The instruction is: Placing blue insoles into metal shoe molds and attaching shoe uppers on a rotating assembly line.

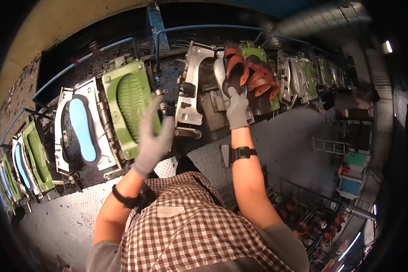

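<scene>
My left hand [153, 143], in a grey glove, is open with fingers spread, beside the right edge of a green sole mould [133, 102]. Nothing shows in it. Farther right, my gloved right hand [237, 109] is closed at the near end of a brown strapped sandal [235, 65], which stands over a silver last. A thin shiny strip shows beside its fingers; what it is I cannot tell. Close on the right sits a second reddish-brown sandal [262, 79]. Between my hands lies an opened metal mould frame [190, 90].
Left along the line, a light-blue insole-shaped piece [82, 129] lies on a metal mould; more green and silver moulds follow both ways. Blue pipe rails [208, 27] run behind. A metal tread-plate floor [63, 226] is in front. At the right, a person [365, 96] and a rack [308, 217] appear.
</scene>
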Tool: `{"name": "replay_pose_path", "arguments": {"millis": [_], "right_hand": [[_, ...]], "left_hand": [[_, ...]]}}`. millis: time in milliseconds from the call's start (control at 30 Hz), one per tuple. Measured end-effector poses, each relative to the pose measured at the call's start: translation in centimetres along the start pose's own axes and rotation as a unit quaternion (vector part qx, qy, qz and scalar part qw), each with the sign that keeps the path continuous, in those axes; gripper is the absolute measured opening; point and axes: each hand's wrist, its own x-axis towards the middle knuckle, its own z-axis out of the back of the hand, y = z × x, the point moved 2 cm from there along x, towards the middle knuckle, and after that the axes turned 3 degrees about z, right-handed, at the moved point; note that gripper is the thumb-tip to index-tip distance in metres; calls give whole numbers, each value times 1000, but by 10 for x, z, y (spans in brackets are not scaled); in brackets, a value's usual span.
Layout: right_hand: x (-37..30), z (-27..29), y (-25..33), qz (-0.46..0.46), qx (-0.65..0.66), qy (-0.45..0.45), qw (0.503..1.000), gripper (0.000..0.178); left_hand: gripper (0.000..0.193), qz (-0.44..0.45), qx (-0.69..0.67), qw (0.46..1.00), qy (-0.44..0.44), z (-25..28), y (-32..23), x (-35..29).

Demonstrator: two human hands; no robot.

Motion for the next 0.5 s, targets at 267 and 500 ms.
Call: {"name": "replay_pose_path", "arguments": {"millis": [267,500], "right_hand": [[-24,69,69,-20,189,93,977,23],[28,84,131,97,29,197,975,34]], "left_hand": [[82,361,-311,874,93,-265,60,100],[49,292,-311,904,44,-293,81,83]]}}
